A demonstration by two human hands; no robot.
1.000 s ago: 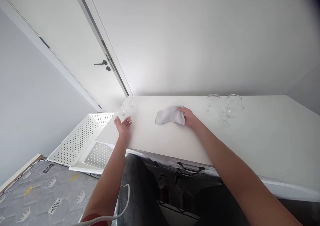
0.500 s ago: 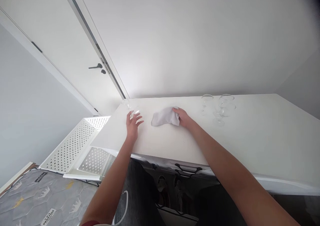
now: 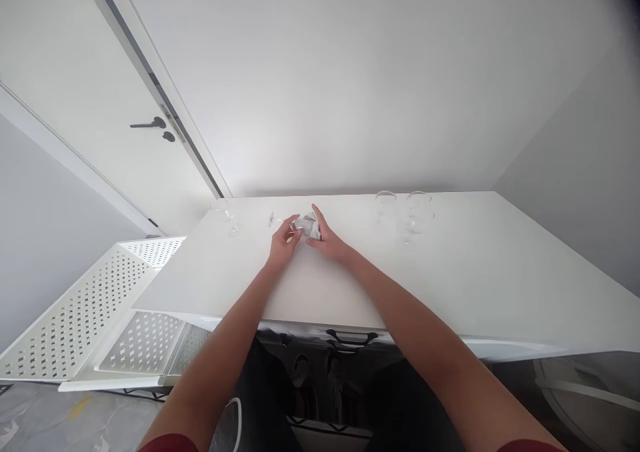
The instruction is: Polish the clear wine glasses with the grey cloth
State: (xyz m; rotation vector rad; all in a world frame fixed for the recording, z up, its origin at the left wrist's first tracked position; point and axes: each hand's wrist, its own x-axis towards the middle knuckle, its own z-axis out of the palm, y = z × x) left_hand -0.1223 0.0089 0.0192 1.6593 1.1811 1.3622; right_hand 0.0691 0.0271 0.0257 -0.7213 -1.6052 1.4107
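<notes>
A clear stemmed glass [image 3: 279,221] lies sideways between my hands above the white tabletop, its foot pointing left. My left hand [image 3: 283,242] is closed around the glass near its bowl. My right hand [image 3: 331,241] grips a light grey cloth [image 3: 311,224], which is bunched at the bowl's mouth end. How far the cloth reaches inside the bowl I cannot tell. To the left, another clear glass [image 3: 234,229] stands near the table's back corner. Several stemmed glasses [image 3: 419,207] stand to the right of my hands, faint against the white surface.
The white tabletop [image 3: 450,272] runs along a pale wall. Below its front edge is a drawer with a black handle [image 3: 351,338]. A white perforated rack [image 3: 90,305] adjoins the left side, and a door with a black handle [image 3: 153,123] is behind it.
My left hand has picked up a glass from the left and brought it to the middle. My right hand has moved the cloth, now bunched, to its bowl. The view has shifted right.
</notes>
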